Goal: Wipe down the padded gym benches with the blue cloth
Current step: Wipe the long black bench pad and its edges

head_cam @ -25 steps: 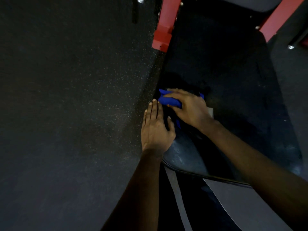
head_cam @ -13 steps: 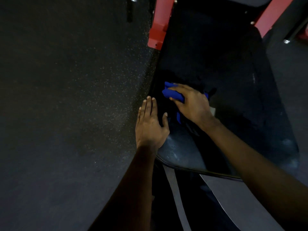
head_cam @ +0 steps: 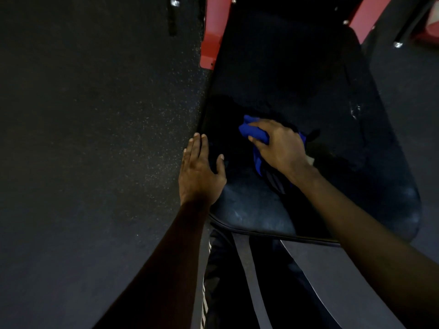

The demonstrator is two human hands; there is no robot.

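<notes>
- The blue cloth (head_cam: 251,133) is bunched into a wad and held against the dark padded worktop (head_cam: 297,79), about midway along the pad and a little left of its centre line.
- The cloth is clasped by the right grip (head_cam: 280,148): the fingers (head_cam: 263,124) are curled over the top of the bundle, which is pressed onto the padding beneath the palm.
- A lump of blue is left showing beyond the fingertips on the far left side. A narrow tail of fabric is seen trailing out under the heel of the hand toward the near end.
- The left grip (head_cam: 199,172) is laid flat and fully spread, and nothing is held in it. Its four fingers are kept straight and together, pointed toward the far side, and the thumb (head_cam: 220,162) is splayed to the right.
- The left edge of the worktop is touched by this palm, and the outer fingers are laid across the edge, above the speckled floor (head_cam: 95,138).
- The two grips are set near each other but apart, with a strip of bare black padding between them.
- Pale scuffs (head_cam: 249,210) are seen on the near, rounded end of the pad, and a few white marks (head_cam: 354,110) are seen toward its right side.
- Red frame posts (head_cam: 215,32) are seen at the far end, one on each side of the worktop.
- Dark trousers with a pale stripe (head_cam: 247,269) are seen below the near end.
</notes>
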